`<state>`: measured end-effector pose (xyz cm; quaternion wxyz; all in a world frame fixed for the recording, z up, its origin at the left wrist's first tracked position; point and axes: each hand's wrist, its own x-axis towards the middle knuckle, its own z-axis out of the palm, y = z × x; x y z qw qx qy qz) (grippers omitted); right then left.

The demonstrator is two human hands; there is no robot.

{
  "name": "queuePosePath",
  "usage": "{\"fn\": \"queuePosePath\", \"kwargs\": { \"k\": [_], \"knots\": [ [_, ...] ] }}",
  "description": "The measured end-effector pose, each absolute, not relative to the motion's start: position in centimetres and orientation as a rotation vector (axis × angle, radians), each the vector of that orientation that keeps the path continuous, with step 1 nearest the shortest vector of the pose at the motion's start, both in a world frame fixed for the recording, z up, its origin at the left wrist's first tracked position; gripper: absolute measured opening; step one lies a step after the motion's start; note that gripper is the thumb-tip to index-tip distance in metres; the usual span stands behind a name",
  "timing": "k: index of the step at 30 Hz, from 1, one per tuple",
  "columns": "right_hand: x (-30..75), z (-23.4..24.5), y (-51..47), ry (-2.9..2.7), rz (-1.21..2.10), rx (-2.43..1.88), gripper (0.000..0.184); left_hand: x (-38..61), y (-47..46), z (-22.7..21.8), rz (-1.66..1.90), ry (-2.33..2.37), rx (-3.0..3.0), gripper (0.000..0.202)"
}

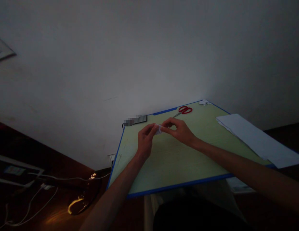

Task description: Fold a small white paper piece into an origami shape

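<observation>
Between my two hands, above the middle of the table, is a small piece of white paper (158,129). My left hand (146,138) pinches its left side between thumb and fingers. At its right side the thumb and forefinger of my right hand (178,129) close on the paper. The paper looks folded, though its exact shape is too small to tell. Just beyond my right hand lie scissors (185,110) with red handles, their blades pointing toward my hands and partly hidden.
The pale green table (163,166) has a blue edge and stands against the wall. A phone (140,119) lies at its back left. White paper scraps (204,102) sit in the far right corner. White sheets (257,139) overhang the right edge. Cables (67,177) run at lower left.
</observation>
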<state>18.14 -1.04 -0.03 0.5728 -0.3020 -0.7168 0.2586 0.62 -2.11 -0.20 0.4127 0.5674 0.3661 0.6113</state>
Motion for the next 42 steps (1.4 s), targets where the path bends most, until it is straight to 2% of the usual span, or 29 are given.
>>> {"fn": "queuePosePath", "kwargs": {
  "k": [6, 13, 29, 34, 42],
  "knots": [
    [18.10, -0.63, -0.85, -1.724, 0.777, -0.708, 0.029, 0.58, -1.98, -0.51, 1.547, 0.903, 1.396, 0.025],
    [18.08, -0.58, -0.91, -1.738, 0.698, -0.707, 0.025, 0.72, -1.99, -0.42, 1.550, 0.909, 1.356, 0.024],
    [18.19, -0.26, -1.35, -1.771, 0.647, -0.722, 0.029, 0.69, -1.80, -0.37, 1.552, 0.909, 1.354, 0.021],
    [17.95, -0.74, -0.89, -1.700, 0.756, -0.694, 0.022, 0.64, -1.68, -0.55, 1.558, 0.941, 1.379, 0.023],
    [18.22, -0.48, -0.52, -1.551, 0.941, -0.711, 0.022, 0.53, -1.89, -0.16, 1.586, 0.972, 1.468, 0.021]
  ]
}}
